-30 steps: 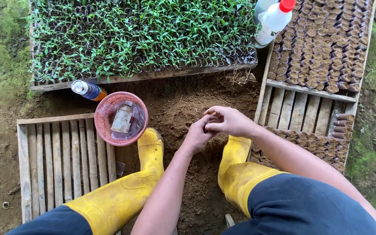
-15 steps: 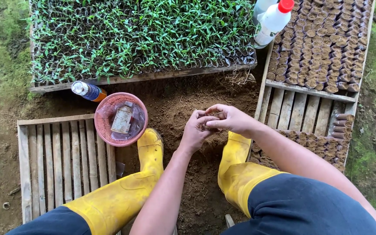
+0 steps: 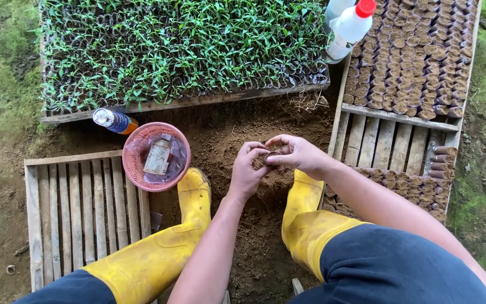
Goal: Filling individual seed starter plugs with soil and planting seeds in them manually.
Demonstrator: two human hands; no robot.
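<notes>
Between two yellow rubber boots [image 3: 305, 217], over a patch of loose brown soil [image 3: 237, 135], the person's hands are meeting around a small soil-filled pot [image 3: 266, 160]. The left hand [image 3: 248, 174] is cupping it from below and from the side, fingers curled shut about it, while the right hand [image 3: 296, 155] is coming in from above, thumb and forefinger pinching at the rim or pressing the fill; so both hands are closed on the same small thing, which is sitting between them, partly hidden by the fingers. Judging by what is lying about, a good deal is already done: the slatted wooden tray on the right [image 3: 400, 141] is holding many rows of filled pots [image 3: 417, 62] at its far end and a further batch along its near edge, with bare slats showing between. The wooden tray on the left [image 3: 80, 214] is standing bare of pots, so much seems left. Beyond the soil, a crate of green seedlings [image 3: 181, 50] is stretching across the top. A pink basket [image 3: 156, 157] with a clear packet inside is resting on the left tray's corner, a capped bottle [image 3: 113, 120] is lying just beside it, and a white bottle with a red cap [image 3: 351, 28] is standing by the filled pots.
</notes>
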